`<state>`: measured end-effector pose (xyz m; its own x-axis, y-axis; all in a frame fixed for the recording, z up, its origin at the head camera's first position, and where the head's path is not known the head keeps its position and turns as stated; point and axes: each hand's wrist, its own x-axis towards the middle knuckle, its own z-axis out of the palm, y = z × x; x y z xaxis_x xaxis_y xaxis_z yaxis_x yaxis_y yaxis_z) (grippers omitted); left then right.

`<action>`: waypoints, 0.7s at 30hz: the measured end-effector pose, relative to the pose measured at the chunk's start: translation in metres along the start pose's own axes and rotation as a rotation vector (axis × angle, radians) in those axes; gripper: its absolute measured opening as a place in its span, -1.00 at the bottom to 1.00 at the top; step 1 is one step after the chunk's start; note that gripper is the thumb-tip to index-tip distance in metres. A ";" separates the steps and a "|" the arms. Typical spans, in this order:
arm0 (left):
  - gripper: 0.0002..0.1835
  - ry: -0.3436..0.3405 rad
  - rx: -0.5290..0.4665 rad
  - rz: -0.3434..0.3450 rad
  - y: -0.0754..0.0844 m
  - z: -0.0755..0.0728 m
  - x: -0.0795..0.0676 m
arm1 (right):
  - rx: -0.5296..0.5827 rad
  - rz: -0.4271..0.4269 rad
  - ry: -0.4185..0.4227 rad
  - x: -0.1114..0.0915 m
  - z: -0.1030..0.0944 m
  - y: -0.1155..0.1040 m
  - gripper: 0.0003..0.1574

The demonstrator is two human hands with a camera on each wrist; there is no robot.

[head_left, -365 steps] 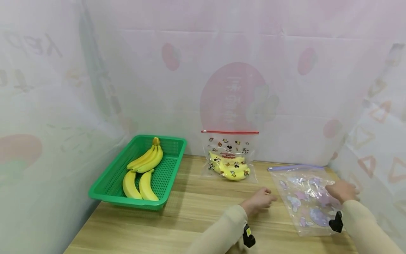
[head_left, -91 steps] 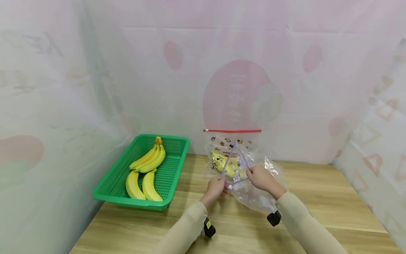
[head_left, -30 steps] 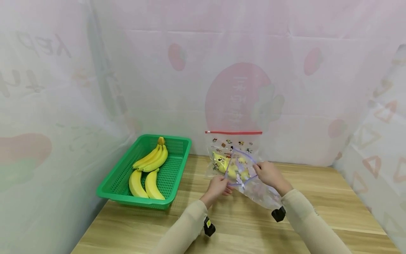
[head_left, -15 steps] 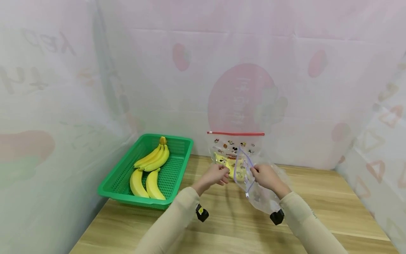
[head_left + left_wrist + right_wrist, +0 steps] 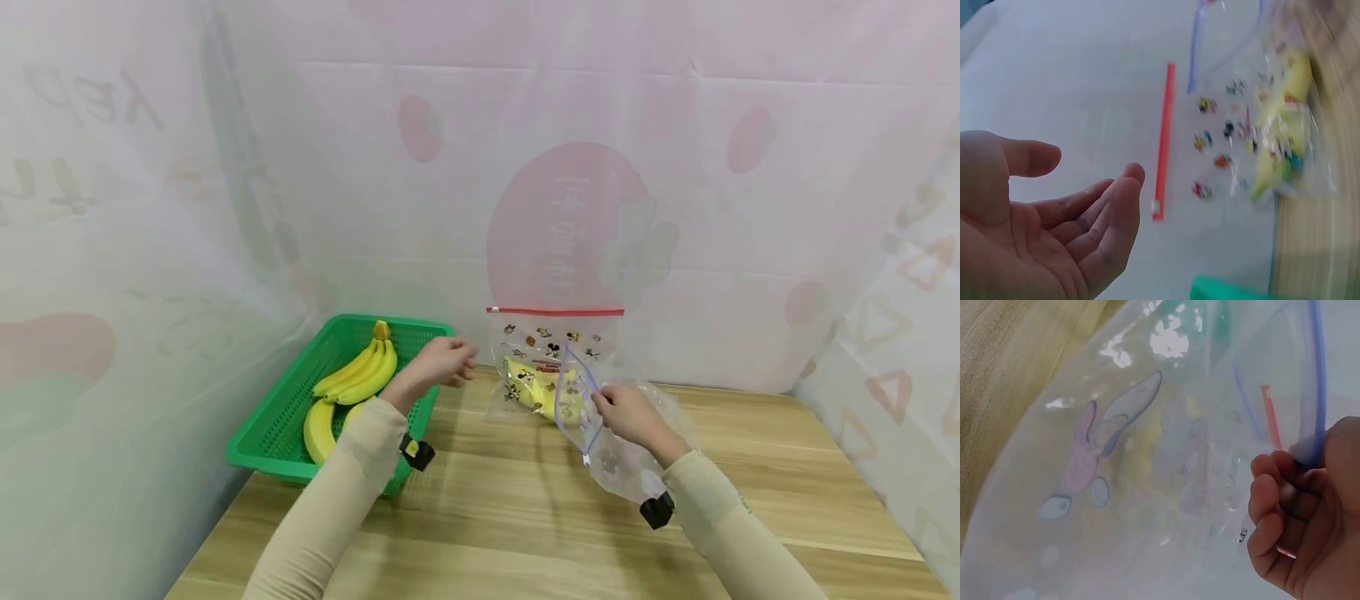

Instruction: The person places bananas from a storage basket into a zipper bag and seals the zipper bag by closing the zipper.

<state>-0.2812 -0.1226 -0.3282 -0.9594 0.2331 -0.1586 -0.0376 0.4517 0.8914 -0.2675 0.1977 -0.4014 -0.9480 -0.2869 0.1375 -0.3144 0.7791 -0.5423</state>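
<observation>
Our right hand [image 5: 633, 417] pinches the purple-rimmed bag [image 5: 621, 473], mouth parted; across the tabletop [image 5: 480, 500], our left hand [image 5: 438, 364], thumb and fingers apart, holds nothing by the right edge of the green basket [image 5: 270, 468]. Left, nearer that hand, lies the banana bunch [image 5: 367, 373], stem pointing away; rightward behind, the red-topped bag [image 5: 538, 358].

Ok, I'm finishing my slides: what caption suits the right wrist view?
A right hand grips the purple edge of a clear printed bag, with a red strip visible beyond it.
</observation>
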 end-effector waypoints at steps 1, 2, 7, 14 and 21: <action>-0.66 0.015 0.016 -0.017 -0.004 -0.007 0.001 | 0.004 0.002 -0.001 0.000 0.000 0.000 -0.57; -0.67 0.024 0.038 -0.031 -0.008 -0.013 0.003 | 0.007 0.004 -0.001 0.000 0.001 0.000 -0.57; -0.71 0.061 0.121 -0.083 -0.037 -0.035 0.011 | 0.012 0.011 0.008 -0.001 0.002 0.000 -0.56; -0.64 0.021 0.235 -0.141 -0.071 -0.062 0.014 | 0.038 0.028 -0.010 -0.002 0.003 -0.001 -0.56; -0.57 0.036 0.418 -0.269 -0.089 -0.087 0.015 | 0.057 0.048 0.000 0.000 0.001 -0.001 -0.55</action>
<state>-0.3166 -0.2338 -0.3731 -0.9403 0.0344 -0.3386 -0.1770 0.8004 0.5728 -0.2673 0.1961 -0.4012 -0.9620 -0.2499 0.1097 -0.2650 0.7594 -0.5943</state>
